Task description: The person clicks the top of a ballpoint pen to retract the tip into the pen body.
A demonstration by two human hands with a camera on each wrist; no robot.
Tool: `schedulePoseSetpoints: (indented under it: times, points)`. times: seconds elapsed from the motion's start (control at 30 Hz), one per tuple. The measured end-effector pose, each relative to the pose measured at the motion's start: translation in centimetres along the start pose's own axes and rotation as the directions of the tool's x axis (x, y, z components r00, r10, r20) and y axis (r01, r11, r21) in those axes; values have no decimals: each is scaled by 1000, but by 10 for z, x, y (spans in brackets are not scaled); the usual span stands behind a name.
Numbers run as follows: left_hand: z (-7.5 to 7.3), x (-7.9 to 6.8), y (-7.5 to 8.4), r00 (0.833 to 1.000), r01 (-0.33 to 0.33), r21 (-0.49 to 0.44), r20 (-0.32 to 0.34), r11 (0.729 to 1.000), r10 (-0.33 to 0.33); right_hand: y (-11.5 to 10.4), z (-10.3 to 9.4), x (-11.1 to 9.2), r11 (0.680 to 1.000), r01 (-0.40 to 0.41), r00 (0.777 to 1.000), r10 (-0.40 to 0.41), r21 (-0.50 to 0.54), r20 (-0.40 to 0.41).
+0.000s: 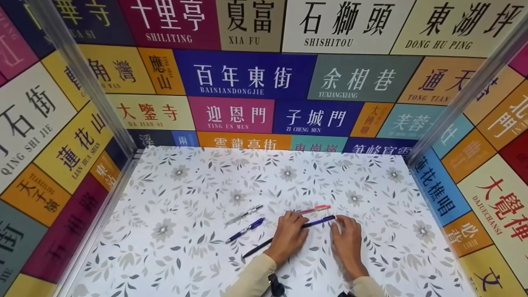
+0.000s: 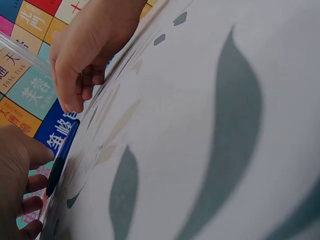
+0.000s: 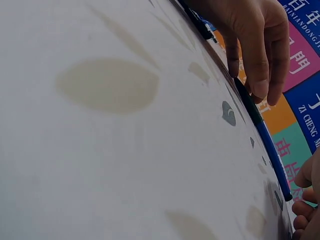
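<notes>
A blue pen (image 1: 319, 222) with dark ends lies slantwise between the two hands. My left hand (image 1: 288, 235) is at its left end, thumb and fingertips holding it low at the table; in the right wrist view the left fingers (image 3: 259, 85) sit at the dark tip. Near the other end is my right hand (image 1: 347, 243), its fingers loosely bent, apart from the pen. In the left wrist view the right hand (image 2: 95, 55) hangs just above the pen's blue end (image 2: 72, 132). A red pen (image 1: 315, 209) lies behind, partly covered by the left hand.
Left of the hands lie a clear pen (image 1: 244, 214) and a dark blue pen (image 1: 246, 230). A black pen (image 1: 256, 248) runs partly under the left hand. The table (image 1: 185, 264) has a leaf-and-flower cover, and sign-patterned walls (image 1: 247, 78) enclose it.
</notes>
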State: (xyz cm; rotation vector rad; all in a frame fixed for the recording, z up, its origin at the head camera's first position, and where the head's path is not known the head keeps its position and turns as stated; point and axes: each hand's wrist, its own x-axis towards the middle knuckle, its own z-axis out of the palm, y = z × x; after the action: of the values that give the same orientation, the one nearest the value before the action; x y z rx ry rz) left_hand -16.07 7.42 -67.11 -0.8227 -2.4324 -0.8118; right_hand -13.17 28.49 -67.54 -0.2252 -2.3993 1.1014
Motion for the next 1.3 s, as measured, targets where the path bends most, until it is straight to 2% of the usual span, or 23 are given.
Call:
schedulePoseSetpoints:
  times: [0.33, 0.67, 0.8, 1.07, 1.3]
  points:
    - [8, -1, -2, 1000, 5, 56, 23, 998, -6, 0, 5, 3, 999, 34, 999, -34, -36, 3]
    - [12, -2, -4, 999, 16, 52, 27, 998, -18, 1, 9, 6, 999, 3, 1000, -3, -52, 10]
    - [13, -2, -5, 999, 41, 28, 31, 999, -42, 3, 12, 7, 997, 27, 999, -28, -68, -22]
    - [13, -1, -4, 996, 77, 38, 45, 996, -79, 4, 18, 8, 995, 50, 996, -56, -83, -73]
    - [15, 0, -5, 997, 73, 37, 22, 997, -74, 3, 18, 8, 995, 37, 996, -43, -87, -72]
